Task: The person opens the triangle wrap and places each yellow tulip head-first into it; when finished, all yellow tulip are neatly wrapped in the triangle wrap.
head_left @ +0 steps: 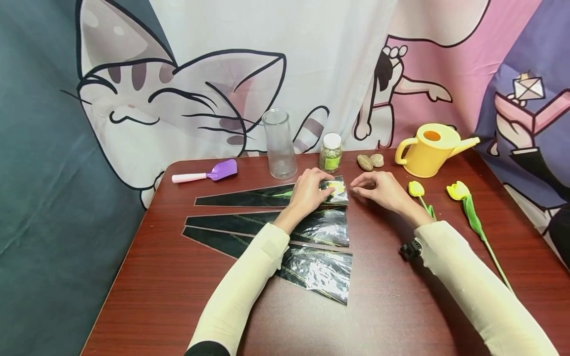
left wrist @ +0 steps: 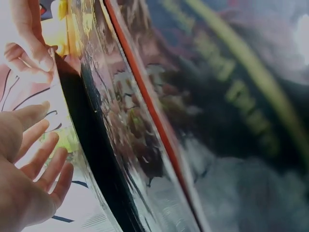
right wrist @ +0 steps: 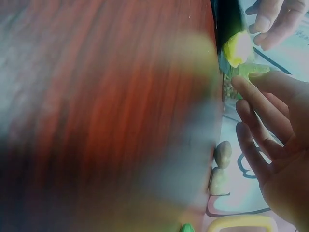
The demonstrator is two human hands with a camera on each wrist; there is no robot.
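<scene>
My left hand point(head_left: 308, 190) is over the wide end of the farthest flower sleeve point(head_left: 249, 195), a tapered black and clear plastic wrap. Inside that sleeve lies a yellow tulip point(head_left: 337, 188), its head at the wide end and part of its green showing farther left. The fingers of the left hand point(left wrist: 36, 164) are spread and loosely bent in the left wrist view. Just right of the sleeve's end is my right hand point(head_left: 378, 188), thumb and fingers apart with nothing between them. Two more sleeves point(head_left: 325, 227) point(head_left: 320, 272) lie nearer on the table.
Along the back stand a purple scoop point(head_left: 222, 169), a glass vase point(head_left: 280, 148), a white-lidded jar point(head_left: 331, 153), two stones point(head_left: 365, 162) and a yellow watering can point(head_left: 427, 153). Two yellow tulips point(head_left: 416, 189) point(head_left: 476, 222) lie at the right on the brown table point(head_left: 169, 296).
</scene>
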